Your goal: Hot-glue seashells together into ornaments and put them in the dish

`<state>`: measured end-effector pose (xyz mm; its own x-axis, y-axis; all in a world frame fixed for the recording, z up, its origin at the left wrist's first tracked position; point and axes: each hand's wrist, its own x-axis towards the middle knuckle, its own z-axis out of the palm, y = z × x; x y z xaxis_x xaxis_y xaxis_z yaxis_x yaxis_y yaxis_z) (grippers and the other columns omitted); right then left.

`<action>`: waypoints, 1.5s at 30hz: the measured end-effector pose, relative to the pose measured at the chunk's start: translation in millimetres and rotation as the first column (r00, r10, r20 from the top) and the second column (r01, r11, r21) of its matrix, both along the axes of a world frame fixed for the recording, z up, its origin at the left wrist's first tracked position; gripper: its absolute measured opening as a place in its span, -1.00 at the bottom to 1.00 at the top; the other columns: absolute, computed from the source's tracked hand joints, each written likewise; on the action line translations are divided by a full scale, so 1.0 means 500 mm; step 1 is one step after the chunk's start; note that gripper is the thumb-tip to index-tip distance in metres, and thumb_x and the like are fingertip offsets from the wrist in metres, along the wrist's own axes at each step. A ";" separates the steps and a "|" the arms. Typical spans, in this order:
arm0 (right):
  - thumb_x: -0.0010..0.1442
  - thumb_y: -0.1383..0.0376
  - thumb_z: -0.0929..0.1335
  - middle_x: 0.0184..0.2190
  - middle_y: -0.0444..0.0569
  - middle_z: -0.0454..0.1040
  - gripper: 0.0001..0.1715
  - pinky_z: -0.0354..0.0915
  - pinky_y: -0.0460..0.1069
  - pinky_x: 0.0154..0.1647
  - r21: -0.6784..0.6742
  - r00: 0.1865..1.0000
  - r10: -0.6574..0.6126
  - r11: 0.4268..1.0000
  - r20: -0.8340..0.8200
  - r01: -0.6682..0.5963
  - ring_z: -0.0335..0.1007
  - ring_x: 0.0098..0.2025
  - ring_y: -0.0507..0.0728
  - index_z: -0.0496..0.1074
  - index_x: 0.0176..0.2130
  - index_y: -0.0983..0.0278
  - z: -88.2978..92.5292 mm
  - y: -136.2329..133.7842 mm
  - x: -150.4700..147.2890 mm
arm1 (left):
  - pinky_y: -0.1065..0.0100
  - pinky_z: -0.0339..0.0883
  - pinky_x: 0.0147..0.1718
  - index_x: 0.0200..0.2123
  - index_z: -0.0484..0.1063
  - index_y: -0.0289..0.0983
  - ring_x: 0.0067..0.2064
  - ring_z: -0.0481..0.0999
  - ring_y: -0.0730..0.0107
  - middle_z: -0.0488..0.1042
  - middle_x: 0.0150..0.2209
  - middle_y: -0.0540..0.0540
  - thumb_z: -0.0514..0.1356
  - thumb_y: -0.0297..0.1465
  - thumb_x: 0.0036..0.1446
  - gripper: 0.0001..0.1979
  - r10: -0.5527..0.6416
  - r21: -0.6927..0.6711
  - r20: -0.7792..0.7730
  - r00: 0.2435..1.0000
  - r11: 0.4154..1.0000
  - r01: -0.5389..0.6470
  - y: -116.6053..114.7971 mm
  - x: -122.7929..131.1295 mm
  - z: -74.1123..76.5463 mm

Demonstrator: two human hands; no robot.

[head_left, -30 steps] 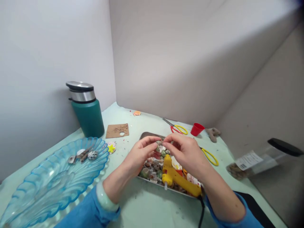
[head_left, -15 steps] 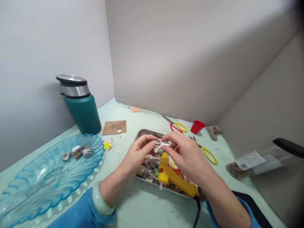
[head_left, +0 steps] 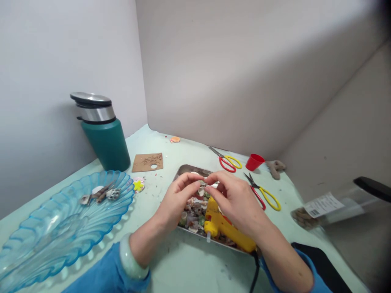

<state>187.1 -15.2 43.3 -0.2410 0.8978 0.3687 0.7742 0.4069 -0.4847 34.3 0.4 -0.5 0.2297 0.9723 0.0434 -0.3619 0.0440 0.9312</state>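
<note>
Tabletop (head_left: 174, 266) bears shells (head_left: 193, 209) beneath left hand (head_left: 174, 201) and right hand (head_left: 236, 196), grip narrow, contents unclear.

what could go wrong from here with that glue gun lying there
The right hand is close to the yellow glue gun; if it's hot, which I can't tell, a touch might burn. The gun lies across the filled tray, so a knock could shift it. Its black cord runs by the right forearm and might get pulled.

Teal bottle (head_left: 106, 144) near left wall (head_left: 67, 53); red cup (head_left: 254, 163) beside brown lumpy piece (head_left: 275, 171).
</note>
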 end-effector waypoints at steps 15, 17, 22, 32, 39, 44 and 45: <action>0.21 0.37 0.33 -0.29 -0.11 0.45 -0.96 0.19 -0.04 -0.36 0.061 0.999 0.023 0.998 -0.043 -0.021 0.34 -0.40 0.04 0.38 -0.27 0.24 -0.007 0.003 -0.003 | 0.38 0.29 -0.24 -0.14 0.39 -0.26 -0.23 0.40 0.39 0.46 -0.22 -0.07 0.14 -0.35 0.16 -0.80 0.166 0.266 -0.227 0.960 0.958 -0.103 -0.005 -0.001 0.001; 0.23 0.34 0.32 -0.33 -0.11 0.47 -0.96 0.18 -0.04 -0.37 0.065 0.998 -0.004 0.998 -0.061 0.008 0.34 -0.40 0.04 0.39 -0.29 0.24 -0.007 0.004 -0.003 | 0.38 0.31 -0.25 -0.15 0.40 -0.26 -0.24 0.42 0.38 0.47 -0.23 -0.07 0.14 -0.32 0.18 -0.80 0.163 0.289 -0.222 0.961 0.953 -0.095 -0.006 -0.001 0.000; 0.21 0.21 0.35 -0.33 -0.14 0.49 -0.87 0.20 -0.05 -0.38 -0.053 0.993 -0.019 0.999 -0.119 0.013 0.35 -0.44 0.03 0.39 -0.22 0.19 -0.003 0.000 -0.008 | 0.38 0.38 -0.27 -0.22 0.38 -0.26 -0.22 0.45 0.38 0.47 -0.21 -0.07 0.12 -0.32 0.19 -0.85 0.104 0.195 -0.092 0.990 0.977 -0.085 -0.009 0.001 0.005; 0.16 0.30 0.36 -0.32 -0.14 0.49 -0.82 0.21 -0.04 -0.38 -0.068 0.997 -0.026 0.997 -0.066 0.021 0.37 -0.41 0.05 0.37 -0.18 0.20 -0.006 -0.005 -0.020 | 0.37 0.42 -0.30 -0.30 0.35 -0.25 -0.21 0.46 0.36 0.47 -0.27 -0.05 0.17 -0.31 0.15 -0.87 0.101 0.132 -0.042 0.994 0.987 -0.095 -0.012 0.004 0.014; 0.17 0.37 0.33 -0.25 -0.15 0.48 -0.82 0.23 -0.04 -0.36 -0.025 0.999 0.016 1.000 -0.048 -0.018 0.36 -0.40 0.02 0.35 -0.16 0.21 -0.010 -0.002 -0.017 | 0.38 0.39 -0.31 -0.31 0.36 -0.25 -0.23 0.49 0.38 0.45 -0.11 -0.09 0.20 -0.34 0.11 -0.88 0.190 0.219 -0.127 0.974 0.963 -0.159 -0.009 0.000 0.004; 0.18 0.34 0.35 -0.23 -0.15 0.48 -0.79 0.25 -0.04 -0.36 -0.028 0.997 0.020 0.999 -0.071 -0.022 0.38 -0.40 0.03 0.34 -0.14 0.19 -0.011 -0.001 -0.015 | 0.38 0.38 -0.27 -0.32 0.34 -0.26 -0.19 0.48 0.36 0.44 -0.11 -0.10 0.20 -0.40 0.10 -0.91 0.193 0.263 -0.118 0.974 0.952 -0.157 -0.009 0.001 0.008; 0.17 0.33 0.35 -0.24 -0.14 0.49 -0.78 0.25 -0.04 -0.37 -0.033 0.997 0.020 0.999 -0.076 -0.022 0.38 -0.40 0.03 0.34 -0.13 0.19 -0.012 0.000 -0.014 | 0.37 0.38 -0.26 -0.32 0.34 -0.26 -0.17 0.48 0.35 0.43 -0.10 -0.10 0.20 -0.42 0.09 -0.92 0.197 0.271 -0.114 0.974 0.949 -0.161 -0.010 0.001 0.009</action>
